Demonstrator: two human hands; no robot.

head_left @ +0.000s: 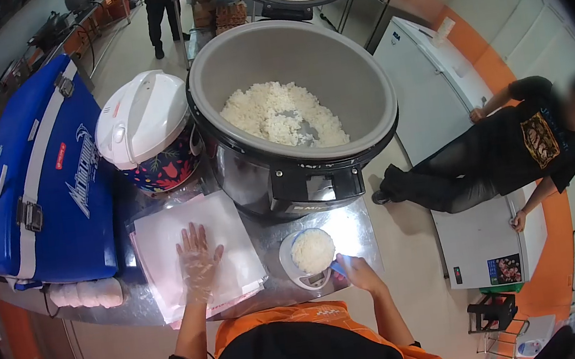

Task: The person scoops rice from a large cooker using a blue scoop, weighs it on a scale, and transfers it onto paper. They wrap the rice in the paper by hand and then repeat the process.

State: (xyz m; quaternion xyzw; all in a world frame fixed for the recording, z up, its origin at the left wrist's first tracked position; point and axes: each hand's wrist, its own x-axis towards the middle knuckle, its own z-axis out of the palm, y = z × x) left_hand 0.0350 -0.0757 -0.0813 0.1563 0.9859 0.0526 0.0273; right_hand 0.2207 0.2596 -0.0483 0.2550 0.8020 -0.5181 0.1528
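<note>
In the kitchen, a person in black (541, 141) had their hands on white chest freezers (427, 90) at the right. A large cooker (240, 174) with rice (261, 107) inside stood on the metal table (267, 239), beside a floral cooker (146, 136) and a blue cooler (51, 180).

Near the table's front edge, a scoop (340, 268) was over a white scale (304, 281). Its long axis ran diagonally, the bowl pointing away and leftward, the handle back toward the right hand (362, 276), whose fingers were closed around it. The left hand (198, 262), in a clear glove, lay on a stack of paper (231, 233), its fingers spread and gripping nothing; the sheets' long axis ran away from the wearer, the far end leaning left.

The scoop hid most of the scale's top, and whether its base touched could not be told. The display was unreadable. At the top edge, 1 other person (159, 12) was cut off above the legs.

The scoop had a blue handle and a rounded heap of white rice filling its bowl.
</note>
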